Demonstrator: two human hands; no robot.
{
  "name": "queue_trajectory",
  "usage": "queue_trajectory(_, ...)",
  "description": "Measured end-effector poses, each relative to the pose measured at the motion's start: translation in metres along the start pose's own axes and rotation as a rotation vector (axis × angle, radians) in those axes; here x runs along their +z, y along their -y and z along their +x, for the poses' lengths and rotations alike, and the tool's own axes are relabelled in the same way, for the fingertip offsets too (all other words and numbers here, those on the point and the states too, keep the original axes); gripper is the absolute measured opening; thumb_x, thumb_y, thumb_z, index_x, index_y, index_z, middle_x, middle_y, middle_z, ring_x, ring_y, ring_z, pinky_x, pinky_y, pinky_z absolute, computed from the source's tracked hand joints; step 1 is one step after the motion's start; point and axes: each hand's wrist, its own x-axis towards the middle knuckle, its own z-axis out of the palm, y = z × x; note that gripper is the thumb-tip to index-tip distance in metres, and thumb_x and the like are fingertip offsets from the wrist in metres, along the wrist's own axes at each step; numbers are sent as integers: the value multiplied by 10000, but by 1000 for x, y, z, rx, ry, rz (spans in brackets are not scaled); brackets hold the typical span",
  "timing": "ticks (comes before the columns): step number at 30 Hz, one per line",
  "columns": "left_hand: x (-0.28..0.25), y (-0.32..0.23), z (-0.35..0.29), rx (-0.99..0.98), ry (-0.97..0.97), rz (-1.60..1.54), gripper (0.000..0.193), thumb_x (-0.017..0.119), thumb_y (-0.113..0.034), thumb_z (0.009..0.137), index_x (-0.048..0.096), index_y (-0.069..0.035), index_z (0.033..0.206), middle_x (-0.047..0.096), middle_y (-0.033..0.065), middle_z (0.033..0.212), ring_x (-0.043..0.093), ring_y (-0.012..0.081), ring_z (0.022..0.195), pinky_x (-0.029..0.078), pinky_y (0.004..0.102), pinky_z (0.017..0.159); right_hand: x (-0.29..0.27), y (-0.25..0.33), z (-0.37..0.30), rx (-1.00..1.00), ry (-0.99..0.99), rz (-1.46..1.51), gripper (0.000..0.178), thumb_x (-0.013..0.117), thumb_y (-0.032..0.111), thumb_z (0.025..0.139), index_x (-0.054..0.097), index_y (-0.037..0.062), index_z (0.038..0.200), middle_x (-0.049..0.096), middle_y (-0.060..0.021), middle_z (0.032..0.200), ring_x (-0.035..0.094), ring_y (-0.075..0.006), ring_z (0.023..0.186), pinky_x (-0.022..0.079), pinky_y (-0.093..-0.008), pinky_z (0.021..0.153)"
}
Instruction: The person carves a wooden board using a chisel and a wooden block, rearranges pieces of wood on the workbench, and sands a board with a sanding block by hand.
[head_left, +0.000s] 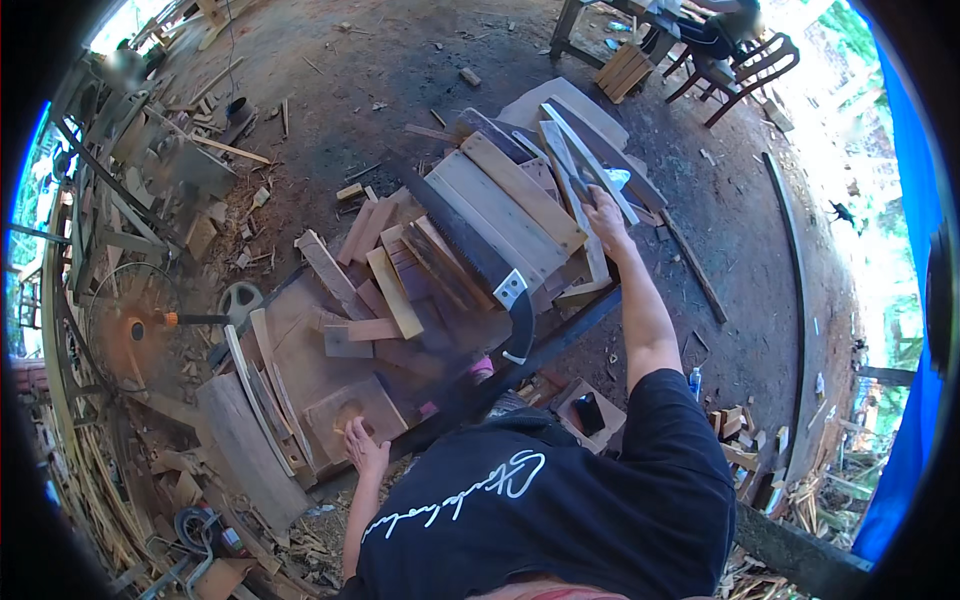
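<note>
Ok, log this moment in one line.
left hand: at small board | right hand: at pale wood strip | handsaw: lying on stacked wood

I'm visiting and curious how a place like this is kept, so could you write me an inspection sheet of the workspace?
Surface: brown workbench, largely covered with wood.
Job's things: square board, long pale strip, loose wood pieces; a handsaw lies across the bench.
Clutter: offcuts scattered on the ground; a black phone-like object near the person.
Hands: left hand open at the board; right hand at the strip, grip unclear.
Cables: thin line hanging at upper left, possibly a cord.
Surroundings: fan, chair, blue tarp.
</note>
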Motion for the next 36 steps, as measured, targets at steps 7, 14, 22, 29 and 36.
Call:
queue_trajectory(7, 5, -15, 0, -80, -34, 1, 898, 831, -128, 666, 291, -128, 1384, 284, 167, 1507, 297, 379, 1380, 309, 529, 1089, 23, -11, 21, -4, 60, 3, 359, 604, 260, 903, 635, 82, 1213, 603, -167, 1139, 613, -290, 1041, 474, -389, 916)
queue_trajectory(14, 11, -15, 2, -58, -65, -25, 851, 817, -130, 679, 323, -107, 1372, 330, 181, 1470, 334, 376, 1360, 326, 490, 1090, 30, -37, 26, -20, -69, 233, 323, 588, 237, 902, 656, 29, 1139, 659, -182, 1081, 634, -316, 1017, 484, -382, 894)
queue_trajectory(22, 19, -22, -5, -170, -120, -64, 806, 759, -103, 715, 308, -122, 1383, 340, 206, 1463, 355, 405, 1341, 359, 546, 1046, 29, -97, 49, -205, -90, -469, 535, 515, 373, 950, 486, 18, 1348, 541, -264, 1282, 491, -414, 1199, 373, -460, 1042)
queue_trajectory(29, 28, -26, -11, -127, -214, -141, 886, 778, -89, 683, 278, -124, 1413, 341, 172, 1453, 337, 370, 1357, 341, 539, 1071, 32, -93, 66, -74, 8, -318, 546, 538, 373, 944, 485, 23, 1360, 544, -259, 1295, 479, -405, 1234, 367, -456, 1048)
queue_trajectory(36, 27, -31, -5, -162, -184, -149, 802, 723, -76, 723, 303, -143, 1403, 335, 150, 1452, 339, 354, 1350, 358, 559, 1040, 16, -79, 65, -20, 92, -358, 546, 536, 339, 938, 474, 23, 1379, 520, -239, 1351, 463, -368, 1282, 349, -420, 1081)
